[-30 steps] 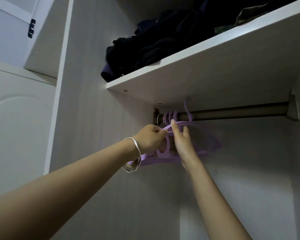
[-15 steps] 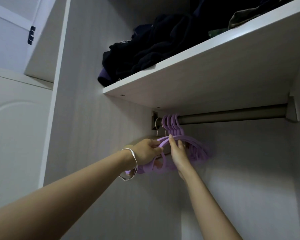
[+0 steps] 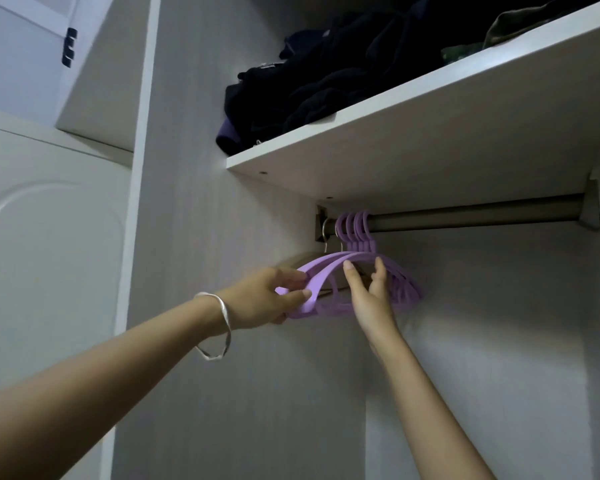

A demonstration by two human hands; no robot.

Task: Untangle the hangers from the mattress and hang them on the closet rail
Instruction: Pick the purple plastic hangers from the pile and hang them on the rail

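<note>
Several purple plastic hangers (image 3: 404, 285) hang by their hooks at the left end of the metal closet rail (image 3: 471, 216), under a white shelf. My left hand (image 3: 267, 296), with a silver bangle on its wrist, pinches the left arm of the front purple hanger between thumb and fingers. My right hand (image 3: 369, 296) is raised at the middle of the bunch with straight fingers that touch the hangers. Behind the purple ones hangs a wooden hanger (image 3: 291, 263) with a metal hook, mostly hidden.
The white shelf (image 3: 378, 140) above the rail carries a pile of dark folded clothes (image 3: 326, 74). The closet's side panel (image 3: 201, 237) stands close on the left of the hangers. A white cupboard door (image 3: 49, 254) is further left. Most of the rail to the right is bare.
The last purple hanger's hook has come down onto the rail with the others. Both hands have moved down the hangers, the left hand out to the left arm, the right hand's fingers spread.
</note>
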